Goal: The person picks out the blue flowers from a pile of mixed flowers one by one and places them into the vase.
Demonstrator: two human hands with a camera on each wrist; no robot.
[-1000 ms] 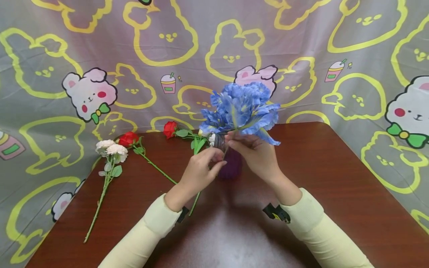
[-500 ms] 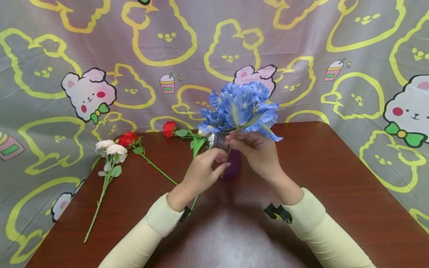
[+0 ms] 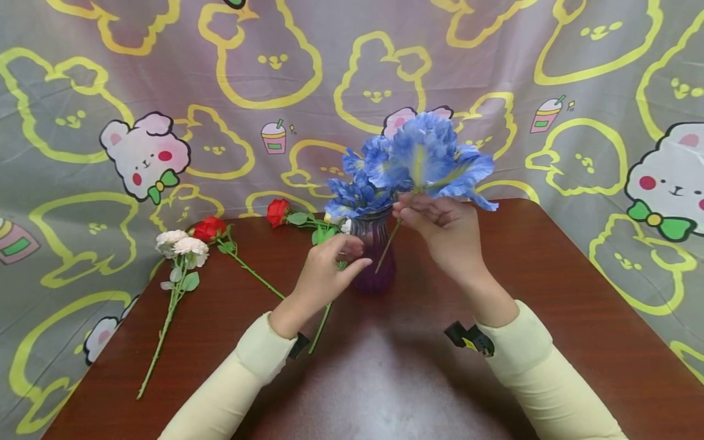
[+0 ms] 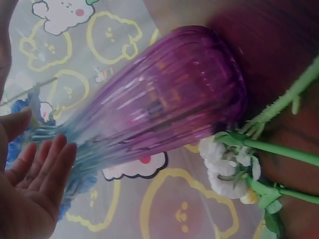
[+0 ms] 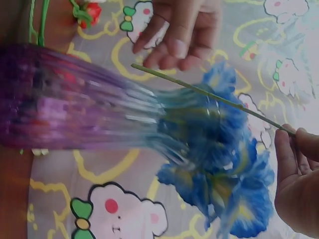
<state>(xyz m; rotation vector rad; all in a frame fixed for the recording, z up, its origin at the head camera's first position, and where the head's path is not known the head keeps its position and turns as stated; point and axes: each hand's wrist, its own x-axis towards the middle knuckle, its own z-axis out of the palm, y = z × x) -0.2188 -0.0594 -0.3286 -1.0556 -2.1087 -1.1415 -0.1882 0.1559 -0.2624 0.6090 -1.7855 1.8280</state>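
My right hand pinches a blue artificial flower just under its bloom. The bare stem slants down, its lower end free in front of the vase. In the middle of the table stands a ribbed glass vase, purple below and clear bluish at the neck. Other blue blooms show at its mouth, partly hidden behind the held flower. My left hand hovers left of the vase, thumb and fingers apart and nothing between them. In the left wrist view its fingers appear in front of the vase's neck.
A stem of pale flowers lies at the table's left, beside a red rose. Another red rose and white flowers lie behind and left of the vase. A patterned curtain surrounds the wooden table.
My left hand has let go of the stem, its thumb and fingers parting. My right hand has carried the blue flower up and to the right, uncovering more of the vase.
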